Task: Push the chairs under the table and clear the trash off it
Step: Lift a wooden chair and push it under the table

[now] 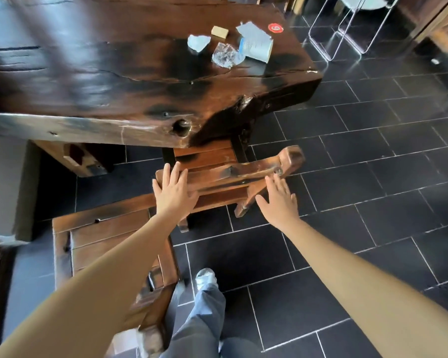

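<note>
A dark slab table [145,81] fills the upper half of the view. At its far right end lies trash: a paper cup on its side [256,49], crumpled clear plastic [225,56], torn paper bits [197,42] and a small beige block [219,31]. A wooden chair [230,171] stands at the table's near corner, its seat partly under the top. My left hand [173,192] lies flat, fingers spread, on the left end of its backrest. My right hand [279,200] is flat and open at the backrest's right end.
A second wooden chair [109,236] stands pulled out at the lower left, beneath my left forearm. Dark tiled floor [360,177] stretches to the right. Clear acrylic chairs [347,29] stand at the far right. My leg and shoe [204,280] are at the bottom centre.
</note>
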Demonstrator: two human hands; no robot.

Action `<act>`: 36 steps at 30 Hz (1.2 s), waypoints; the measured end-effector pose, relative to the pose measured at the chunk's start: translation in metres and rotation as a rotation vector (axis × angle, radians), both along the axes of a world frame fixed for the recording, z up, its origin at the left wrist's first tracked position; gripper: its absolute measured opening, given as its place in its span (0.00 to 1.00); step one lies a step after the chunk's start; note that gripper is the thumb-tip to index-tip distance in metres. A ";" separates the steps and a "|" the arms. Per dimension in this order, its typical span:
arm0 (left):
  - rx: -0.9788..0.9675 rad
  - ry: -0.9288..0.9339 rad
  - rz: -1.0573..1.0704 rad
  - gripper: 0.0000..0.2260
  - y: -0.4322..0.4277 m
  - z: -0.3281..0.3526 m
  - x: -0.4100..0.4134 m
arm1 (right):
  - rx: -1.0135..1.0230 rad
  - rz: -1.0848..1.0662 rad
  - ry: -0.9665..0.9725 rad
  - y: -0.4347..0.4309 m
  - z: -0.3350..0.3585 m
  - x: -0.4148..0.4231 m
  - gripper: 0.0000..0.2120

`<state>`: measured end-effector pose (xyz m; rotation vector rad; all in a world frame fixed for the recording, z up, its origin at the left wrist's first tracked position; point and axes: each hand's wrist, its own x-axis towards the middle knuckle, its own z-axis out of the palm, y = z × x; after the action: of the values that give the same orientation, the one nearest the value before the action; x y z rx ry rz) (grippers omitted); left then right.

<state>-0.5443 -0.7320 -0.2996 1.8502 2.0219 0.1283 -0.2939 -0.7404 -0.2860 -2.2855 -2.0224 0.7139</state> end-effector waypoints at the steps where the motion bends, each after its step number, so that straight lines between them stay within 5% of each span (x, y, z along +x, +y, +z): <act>1: -0.006 -0.038 -0.010 0.27 -0.013 0.001 0.001 | -0.005 0.018 0.037 -0.026 -0.003 -0.011 0.28; 4: -0.096 -0.118 -0.085 0.27 -0.070 0.003 -0.002 | 0.018 0.037 0.162 -0.107 -0.009 -0.039 0.23; 10: -0.201 0.039 -0.062 0.27 -0.206 -0.016 -0.089 | 0.089 0.140 0.304 -0.217 -0.014 -0.082 0.15; 18: -0.172 0.239 0.270 0.30 -0.320 0.028 -0.206 | 0.047 0.439 0.405 -0.259 0.012 -0.170 0.18; 25: -0.389 0.252 0.379 0.31 -0.383 0.030 -0.275 | 0.095 0.528 0.015 -0.267 0.007 -0.206 0.16; 36: -0.167 0.092 0.474 0.08 -0.371 0.000 -0.317 | 0.172 0.337 -0.210 -0.260 -0.007 -0.251 0.07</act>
<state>-0.8618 -1.1032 -0.3000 1.2726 2.4196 0.0026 -0.5452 -1.0002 -0.2932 -2.0234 -2.4875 0.2968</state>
